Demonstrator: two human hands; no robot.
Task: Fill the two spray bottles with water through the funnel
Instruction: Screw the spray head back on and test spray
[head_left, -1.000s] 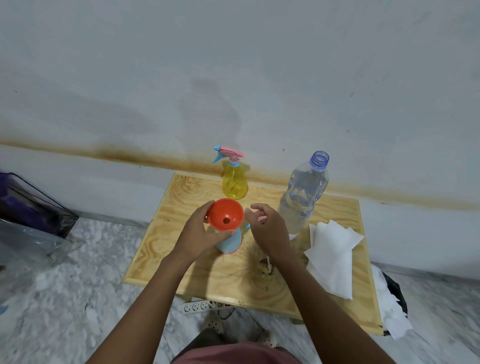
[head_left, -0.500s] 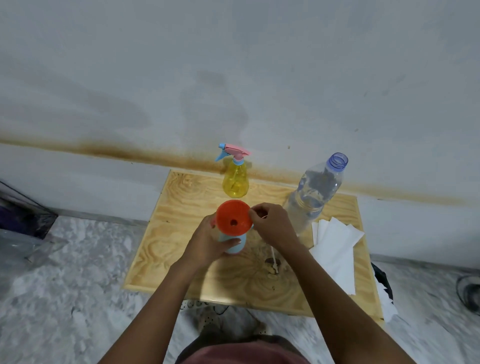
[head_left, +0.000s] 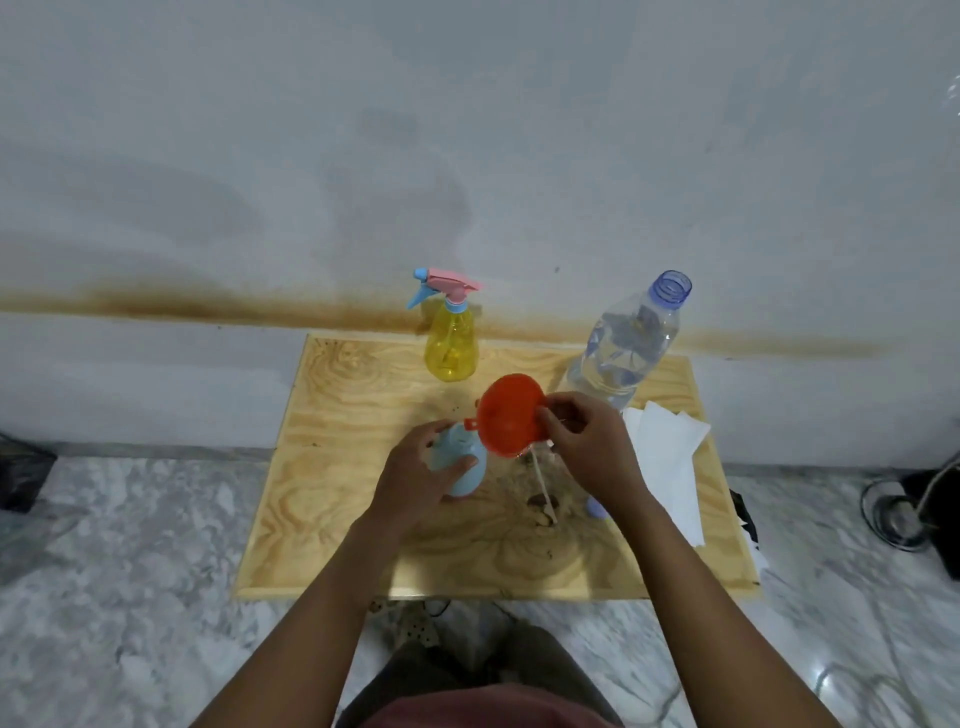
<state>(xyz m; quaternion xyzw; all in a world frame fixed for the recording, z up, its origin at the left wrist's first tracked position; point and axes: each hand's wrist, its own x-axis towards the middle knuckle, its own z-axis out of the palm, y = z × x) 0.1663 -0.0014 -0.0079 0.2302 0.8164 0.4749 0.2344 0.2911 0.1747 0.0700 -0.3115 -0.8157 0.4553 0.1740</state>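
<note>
The left hand (head_left: 415, 478) was wrapped around the belly of the blue spray bottle (head_left: 470, 483), which stood on the wooden table (head_left: 337, 441) near its middle with its neck open. The right hand (head_left: 592, 452) pinched the rim of the orange funnel (head_left: 511, 415), which sat tilted just right of that neck, with its spout not in the bottle. The step in hand looked like funnel work at the blue bottle's mouth. Whether the funnel was going on or coming off could not be told, nor how much water the bottle held. The yellow spray bottle (head_left: 451, 353) stood further back with its trigger head on, so it probably had yet to be opened. The next move would call for setting the spout upright in a neck, then freeing the right hand for the uncapped water bottle (head_left: 623, 348). That bottle stood close behind the right hand, so a careless wrist could tip it. A thin white tube (head_left: 543, 480) lay under the same hand, and paper towels (head_left: 665, 457) lay beside it. Bare wood showed to the left. The far edge met the wall (head_left: 467, 156).
</note>
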